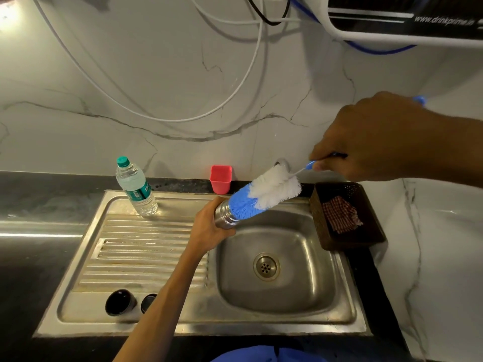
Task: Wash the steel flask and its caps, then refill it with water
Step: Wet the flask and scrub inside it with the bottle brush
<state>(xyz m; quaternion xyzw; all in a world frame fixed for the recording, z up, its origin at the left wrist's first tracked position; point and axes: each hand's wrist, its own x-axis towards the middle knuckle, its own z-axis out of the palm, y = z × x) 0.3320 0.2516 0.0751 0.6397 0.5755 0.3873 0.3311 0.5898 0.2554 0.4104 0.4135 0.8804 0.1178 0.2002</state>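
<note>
We see only the neck of the flask (225, 214); our left hand (209, 227) wraps around and hides the body. The blue tip of the brush (264, 195) sits at the mouth, and we cannot tell how far in it goes. Our right hand (371, 142) covers most of the brush handle. Our forearm partly hides the smaller cap (148, 302). The tap fitting (282, 163) sits behind the bristles. The top edge cuts off the purifier (407, 19).
</note>
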